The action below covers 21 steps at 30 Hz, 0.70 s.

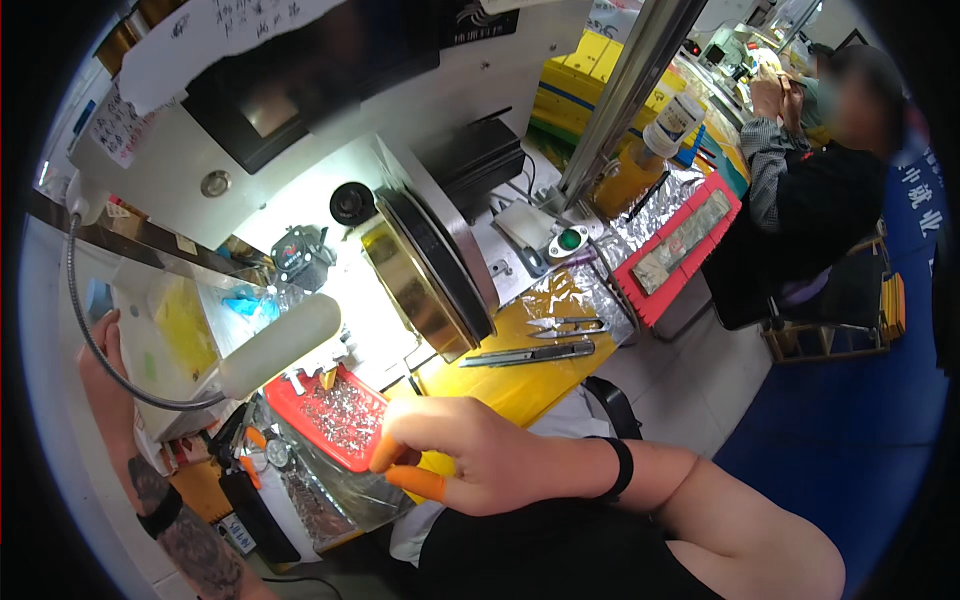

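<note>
My right hand [490, 455] is beside the right end of a red tray [283, 405] of small shiny metal pieces [345, 412]. Orange finger cots cover its thumb and index finger, whose tips come close together in a pinch; anything between them is too small to make out. At the far left, my left hand [108, 375] lies against the side of a pale translucent box [165, 325], its visible fingers stretched upward. A lamp with a pale rounded head [280, 345] and a bendable metal neck [75, 290] hangs over the tray's far edge.
Behind the tray stands a grey machine [330, 140] with a round brass-coloured drum [415, 285]. Thread snips [565, 327] and a cutter knife [530, 353] lie on the yellow board [500, 385]. To the right are a red rack [680, 250], an amber bottle [630, 175] and a seated person [830, 190].
</note>
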Available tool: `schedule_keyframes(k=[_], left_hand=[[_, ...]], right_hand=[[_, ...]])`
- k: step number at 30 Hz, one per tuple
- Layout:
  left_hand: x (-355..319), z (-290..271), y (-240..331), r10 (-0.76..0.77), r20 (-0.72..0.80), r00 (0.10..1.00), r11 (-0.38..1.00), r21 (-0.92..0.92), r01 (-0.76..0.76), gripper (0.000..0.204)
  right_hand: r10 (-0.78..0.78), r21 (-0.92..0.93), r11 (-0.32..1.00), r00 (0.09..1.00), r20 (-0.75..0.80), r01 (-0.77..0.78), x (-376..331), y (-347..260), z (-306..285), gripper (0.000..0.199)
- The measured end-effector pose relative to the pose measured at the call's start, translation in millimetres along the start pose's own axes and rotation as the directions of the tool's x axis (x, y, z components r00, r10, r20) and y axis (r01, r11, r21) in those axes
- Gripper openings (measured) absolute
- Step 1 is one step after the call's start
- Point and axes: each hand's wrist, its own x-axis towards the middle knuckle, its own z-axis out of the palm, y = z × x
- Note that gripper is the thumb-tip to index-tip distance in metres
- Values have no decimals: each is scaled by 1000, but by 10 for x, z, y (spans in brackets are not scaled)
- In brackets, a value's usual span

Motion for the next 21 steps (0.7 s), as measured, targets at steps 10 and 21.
schedule_keyframes(k=[10,21], left_hand=[[-754,340,1140,-53,124,991,899,-426,101,13],[-1158,990,1666,425,-20,905,859,-306,-411,69]], right_hand=[[410,681,730,831,-377,-52,440,269,486,17],[213,501,860,826,-522,95,659,384,507,12]])
